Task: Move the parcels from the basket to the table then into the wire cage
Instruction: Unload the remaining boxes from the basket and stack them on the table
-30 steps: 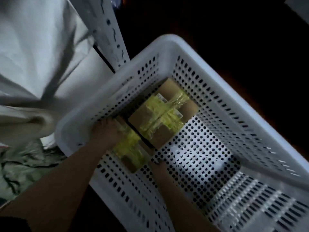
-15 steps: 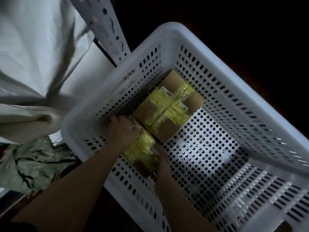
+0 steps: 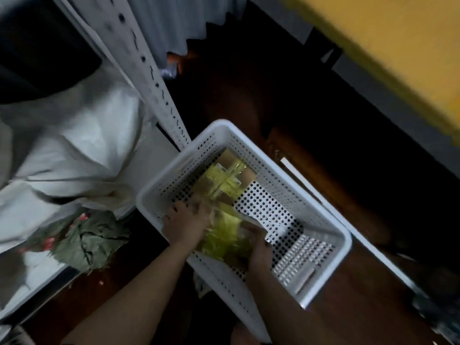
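A white perforated basket (image 3: 323, 221) stands on a dark floor. Inside it, two cardboard parcels wrapped in yellow tape. The near parcel (image 3: 225, 236) is blurred and tilted up, held between both hands. My left hand (image 3: 185, 221) grips its left side. My right hand (image 3: 260, 251) grips its right, lower edge. The far parcel (image 3: 225, 180) lies flat in the basket's far corner, next to the lifted one.
A white perforated metal post (image 3: 149, 70) runs up from the basket's far corner. White cloth (image 3: 72, 150) and a green patterned fabric (image 3: 87, 242) lie to the left. A yellow surface (image 3: 398, 51) fills the upper right. A white strip (image 3: 323, 197) lies beside the basket.
The view has pulled back and up from the basket. Both hands have closed round the near parcel and raised it off the basket floor; the far parcel has not moved.
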A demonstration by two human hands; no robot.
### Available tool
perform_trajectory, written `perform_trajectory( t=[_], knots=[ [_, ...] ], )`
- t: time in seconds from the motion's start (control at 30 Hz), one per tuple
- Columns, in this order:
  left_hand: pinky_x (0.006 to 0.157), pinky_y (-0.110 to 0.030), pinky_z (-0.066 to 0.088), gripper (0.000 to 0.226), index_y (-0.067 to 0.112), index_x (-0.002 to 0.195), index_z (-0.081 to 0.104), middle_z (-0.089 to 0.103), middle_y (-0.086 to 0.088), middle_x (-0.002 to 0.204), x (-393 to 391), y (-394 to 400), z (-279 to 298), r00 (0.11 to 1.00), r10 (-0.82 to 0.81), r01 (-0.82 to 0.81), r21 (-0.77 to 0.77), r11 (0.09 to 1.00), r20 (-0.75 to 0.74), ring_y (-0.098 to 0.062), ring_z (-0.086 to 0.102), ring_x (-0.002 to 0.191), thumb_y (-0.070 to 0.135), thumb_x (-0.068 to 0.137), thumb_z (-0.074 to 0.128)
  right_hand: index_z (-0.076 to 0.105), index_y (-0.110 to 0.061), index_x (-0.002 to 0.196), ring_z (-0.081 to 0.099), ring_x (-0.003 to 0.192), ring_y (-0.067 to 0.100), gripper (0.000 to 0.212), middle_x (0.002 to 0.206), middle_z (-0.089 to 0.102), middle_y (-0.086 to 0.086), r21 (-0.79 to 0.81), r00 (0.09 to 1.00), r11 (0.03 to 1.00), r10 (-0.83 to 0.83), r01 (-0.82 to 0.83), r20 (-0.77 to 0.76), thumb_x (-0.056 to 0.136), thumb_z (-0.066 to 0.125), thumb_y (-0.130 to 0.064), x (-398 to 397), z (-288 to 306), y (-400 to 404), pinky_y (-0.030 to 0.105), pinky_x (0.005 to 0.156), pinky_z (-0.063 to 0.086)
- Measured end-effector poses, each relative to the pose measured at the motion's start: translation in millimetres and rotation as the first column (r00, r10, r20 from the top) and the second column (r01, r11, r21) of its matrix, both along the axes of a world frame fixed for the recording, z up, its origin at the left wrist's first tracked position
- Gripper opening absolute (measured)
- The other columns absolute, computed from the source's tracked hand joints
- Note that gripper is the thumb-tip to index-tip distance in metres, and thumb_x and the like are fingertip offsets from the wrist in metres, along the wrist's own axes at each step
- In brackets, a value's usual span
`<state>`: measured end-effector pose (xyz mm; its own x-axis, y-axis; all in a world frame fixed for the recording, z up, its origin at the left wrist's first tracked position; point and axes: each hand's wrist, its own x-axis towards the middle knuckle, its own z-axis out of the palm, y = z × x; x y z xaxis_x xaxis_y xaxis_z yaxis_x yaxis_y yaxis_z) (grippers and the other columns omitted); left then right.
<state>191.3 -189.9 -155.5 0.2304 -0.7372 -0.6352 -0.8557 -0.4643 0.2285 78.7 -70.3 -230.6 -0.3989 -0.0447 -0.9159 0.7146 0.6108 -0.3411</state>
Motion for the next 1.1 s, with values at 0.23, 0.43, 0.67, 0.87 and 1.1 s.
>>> perform_trajectory(
  t=[0.23,0.43,0.67,0.87,1.1],
  knots=[
    [0.071,-0.027,0.038,0.053,0.010,0.128,0.044,0.055,-0.001,0.114,-41.2,19.0,164.9,0.829,0.179,-0.262,-0.086,0.961,-0.530,-0.014,0.050,0.084,0.046,0.091,0.056,0.044,-0.015,0.100,0.057,0.104,0.034,0.039,0.120,0.056,0.020,-0.164,0.972,0.984,-0.110,0.076,-0.209,0.087,0.066,-0.044,-48.5,187.6,-13.8,0.055,0.097,0.046],
    [0.087,-0.037,0.044,0.049,0.007,0.131,0.046,0.055,-0.011,0.129,-62.8,12.0,264.5,0.803,0.114,-0.247,-0.153,0.957,-0.584,-0.031,0.056,0.108,0.041,0.096,0.050,0.037,-0.010,0.141,0.046,0.124,0.037,0.071,0.140,0.044,0.019,-0.206,0.939,0.978,-0.030,-0.044,-0.343,0.088,0.062,-0.050,-81.9,305.5,-15.3,0.047,0.105,0.039],
    [0.090,-0.040,0.043,0.053,0.009,0.135,0.048,0.043,-0.016,0.134,-98.7,-8.2,355.7,0.770,-0.099,-0.076,-0.245,0.966,-0.631,-0.035,0.050,0.112,0.046,0.096,0.048,0.041,-0.016,0.143,0.043,0.125,0.039,0.064,0.142,0.039,0.019,-0.268,0.885,0.963,-0.148,0.028,-0.441,0.090,0.055,-0.050,-116.1,403.9,-17.1,0.043,0.103,0.036],
    [0.062,-0.031,0.037,0.041,0.008,0.127,0.047,0.057,-0.005,0.101,-145.7,-7.0,428.3,0.653,-0.156,-0.126,-0.309,0.943,-0.741,-0.020,0.053,0.077,0.035,0.097,0.051,0.038,-0.011,0.139,0.052,0.119,0.037,0.067,0.136,0.052,0.016,-0.472,0.859,0.880,-0.274,0.043,-0.433,0.088,0.056,-0.051,-147.2,477.0,-23.7,0.047,0.102,0.042],
    [0.079,-0.032,0.037,0.045,0.005,0.128,0.044,0.055,-0.010,0.114,-211.6,21.0,503.7,0.554,-0.249,-0.154,-0.392,0.907,-0.794,-0.025,0.048,0.093,0.034,0.094,0.052,0.036,-0.013,0.132,0.053,0.110,0.036,0.065,0.123,0.053,0.012,-0.583,0.854,0.812,-0.309,0.009,-0.418,0.084,0.053,-0.054,-216.8,553.9,5.7,0.051,0.092,0.048]
  ],
)
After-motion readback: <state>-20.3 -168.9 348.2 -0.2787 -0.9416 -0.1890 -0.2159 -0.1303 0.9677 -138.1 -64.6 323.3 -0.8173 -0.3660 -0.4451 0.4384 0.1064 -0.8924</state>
